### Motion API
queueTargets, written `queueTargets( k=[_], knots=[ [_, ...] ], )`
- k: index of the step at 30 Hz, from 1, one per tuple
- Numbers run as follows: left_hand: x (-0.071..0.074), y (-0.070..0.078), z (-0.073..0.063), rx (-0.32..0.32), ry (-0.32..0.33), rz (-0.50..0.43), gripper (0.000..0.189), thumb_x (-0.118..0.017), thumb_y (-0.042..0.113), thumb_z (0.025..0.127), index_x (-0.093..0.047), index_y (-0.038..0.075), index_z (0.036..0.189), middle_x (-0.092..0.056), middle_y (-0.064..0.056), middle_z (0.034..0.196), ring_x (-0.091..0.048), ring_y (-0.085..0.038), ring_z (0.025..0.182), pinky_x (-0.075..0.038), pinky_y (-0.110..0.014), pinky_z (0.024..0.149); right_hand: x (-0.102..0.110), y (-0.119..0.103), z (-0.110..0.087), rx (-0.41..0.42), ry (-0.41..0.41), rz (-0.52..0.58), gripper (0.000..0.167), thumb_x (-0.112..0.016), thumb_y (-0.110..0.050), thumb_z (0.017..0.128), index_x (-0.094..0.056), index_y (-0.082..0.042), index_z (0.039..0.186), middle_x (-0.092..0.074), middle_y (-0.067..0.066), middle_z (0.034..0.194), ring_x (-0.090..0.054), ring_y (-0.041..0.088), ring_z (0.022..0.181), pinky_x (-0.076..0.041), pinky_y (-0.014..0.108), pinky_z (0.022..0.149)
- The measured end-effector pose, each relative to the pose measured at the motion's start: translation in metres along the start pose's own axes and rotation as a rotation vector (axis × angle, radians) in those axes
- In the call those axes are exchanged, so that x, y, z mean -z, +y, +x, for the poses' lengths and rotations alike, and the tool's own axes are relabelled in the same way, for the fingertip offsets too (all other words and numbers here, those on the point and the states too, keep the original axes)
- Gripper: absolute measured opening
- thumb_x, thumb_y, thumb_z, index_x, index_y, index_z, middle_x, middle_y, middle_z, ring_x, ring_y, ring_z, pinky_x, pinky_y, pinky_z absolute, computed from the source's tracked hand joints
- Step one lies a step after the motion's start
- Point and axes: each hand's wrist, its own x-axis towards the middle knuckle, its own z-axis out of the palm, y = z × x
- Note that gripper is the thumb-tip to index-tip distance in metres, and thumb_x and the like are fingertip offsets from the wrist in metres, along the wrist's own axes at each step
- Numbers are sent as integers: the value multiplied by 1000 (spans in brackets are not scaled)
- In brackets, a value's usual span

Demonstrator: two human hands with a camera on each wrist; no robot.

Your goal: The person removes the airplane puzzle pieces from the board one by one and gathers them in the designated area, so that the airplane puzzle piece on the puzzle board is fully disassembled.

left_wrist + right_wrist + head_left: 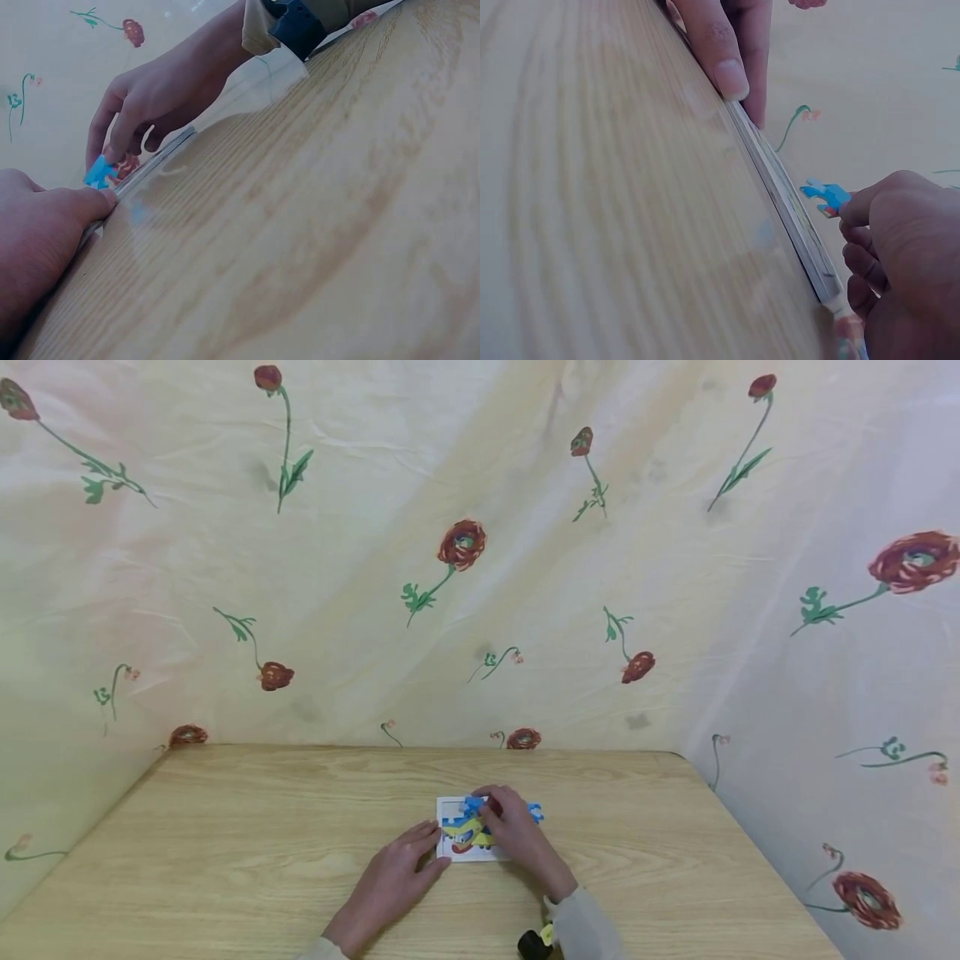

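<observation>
A small jigsaw puzzle in a white frame (474, 858) lies flat on the wooden table, its picture blue and yellow with some red. My left hand (397, 872) steadies the frame at its left side, fingers along the edge and thumb at the near left corner. Over the upper part of the puzzle, my right hand (517, 828) pinches a blue puzzle piece (827, 196) between thumb and fingertips. In the right wrist view this piece is raised above the frame's top face. The right hand hides the right part of the puzzle.
Just beyond the right hand lies another blue-and-white piece (536, 812). A black object with a yellow part (534, 945) shows beside the right sleeve (588, 927). A cream cloth with red flowers (360, 568) hangs along the table's back and sides.
</observation>
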Motion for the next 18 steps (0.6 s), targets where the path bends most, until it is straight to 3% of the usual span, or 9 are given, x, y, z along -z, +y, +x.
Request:
queueTargets(
  k=[15,18],
  knots=[
    [0,-1,-2,-2,15,6,51,-66,38,103,-65,-2,136,-58,-17,146,-54,-34,136,-48,-52,108,25,3,-16,-82,91,43,22,-57,2,104,-69,-4,121,-57,3,98,-52,20,91,-47,26,74],
    [0,-1,-1,-4,21,15,51,-67,37,102,-66,-2,135,-59,-16,145,-54,-34,135,-48,-52,108,29,8,-18,-63,112,33,22,-58,3,103,-69,-2,121,-57,3,97,-52,19,89,-48,27,74]
  ],
)
